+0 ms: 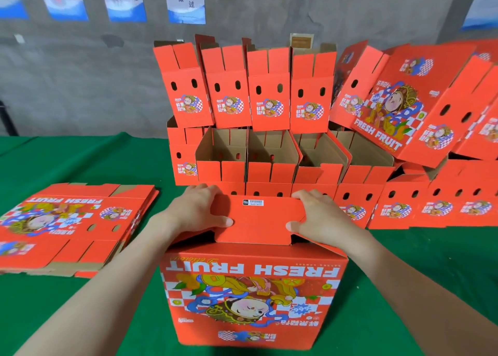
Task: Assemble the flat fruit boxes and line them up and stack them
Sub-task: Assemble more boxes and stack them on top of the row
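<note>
A red fruit box (pixel 250 296) printed "FRESH FRUIT" stands upside down on the green table right in front of me. Its red bottom flap (pixel 256 221) with a small barcode label lies folded across the top. My left hand (pixel 199 210) grips the flap's left edge, fingers over the far side and thumb on the near face. My right hand (pixel 318 215) grips the right edge the same way. A stack of flat, unfolded boxes (pixel 67 226) lies on the table to the left.
Assembled open boxes (pixel 269 167) stand in a row behind, with a second tier (pixel 248 94) stacked on them. More boxes (pixel 431 202) line up to the right, and several lean tilted (pixel 404 99) at the upper right. Green cloth (pixel 80 156) covers the table; posters hang on the grey wall.
</note>
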Available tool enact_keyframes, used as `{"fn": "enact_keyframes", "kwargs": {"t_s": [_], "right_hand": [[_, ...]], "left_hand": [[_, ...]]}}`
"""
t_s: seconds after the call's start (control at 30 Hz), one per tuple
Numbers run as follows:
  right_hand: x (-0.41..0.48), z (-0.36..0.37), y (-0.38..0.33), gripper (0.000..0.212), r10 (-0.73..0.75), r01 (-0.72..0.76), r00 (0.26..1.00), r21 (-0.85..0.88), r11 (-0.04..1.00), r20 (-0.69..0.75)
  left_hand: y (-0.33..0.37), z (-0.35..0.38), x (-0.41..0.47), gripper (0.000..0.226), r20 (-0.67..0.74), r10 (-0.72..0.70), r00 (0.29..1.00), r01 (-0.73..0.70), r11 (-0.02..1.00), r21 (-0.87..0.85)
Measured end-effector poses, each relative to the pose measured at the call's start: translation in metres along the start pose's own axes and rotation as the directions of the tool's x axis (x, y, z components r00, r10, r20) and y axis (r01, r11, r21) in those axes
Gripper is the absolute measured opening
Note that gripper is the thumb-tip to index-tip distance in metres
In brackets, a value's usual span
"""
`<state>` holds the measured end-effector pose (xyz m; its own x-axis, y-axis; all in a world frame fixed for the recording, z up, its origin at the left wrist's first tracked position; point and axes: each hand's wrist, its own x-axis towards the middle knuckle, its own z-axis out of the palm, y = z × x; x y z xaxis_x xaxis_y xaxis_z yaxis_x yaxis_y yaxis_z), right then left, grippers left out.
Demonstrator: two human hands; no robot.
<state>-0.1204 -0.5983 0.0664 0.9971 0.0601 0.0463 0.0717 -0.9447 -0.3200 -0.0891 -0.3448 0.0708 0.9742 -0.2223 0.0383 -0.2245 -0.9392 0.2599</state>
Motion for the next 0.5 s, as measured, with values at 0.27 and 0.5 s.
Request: {"fn": "enact_keyframes", "kwargs": {"t_s": [0.27,0.5], "right_hand": [[-0.002,0.004,-0.001,0.069,-0.002,0.001,1.000,-0.039,0.999,-0.017],[-0.001,0.003,0.010,0.064,-0.018,0.026,0.999,0.230,0.973,-0.039]], "left_hand": [[0.001,0.002,0.001,0.071,-0.023,0.003,1.000,-0.002,0.999,0.045],[-0.015,-0.006,0.001,0.068,-0.096,0.015,0.995,-0.057,0.894,-0.444]]}}
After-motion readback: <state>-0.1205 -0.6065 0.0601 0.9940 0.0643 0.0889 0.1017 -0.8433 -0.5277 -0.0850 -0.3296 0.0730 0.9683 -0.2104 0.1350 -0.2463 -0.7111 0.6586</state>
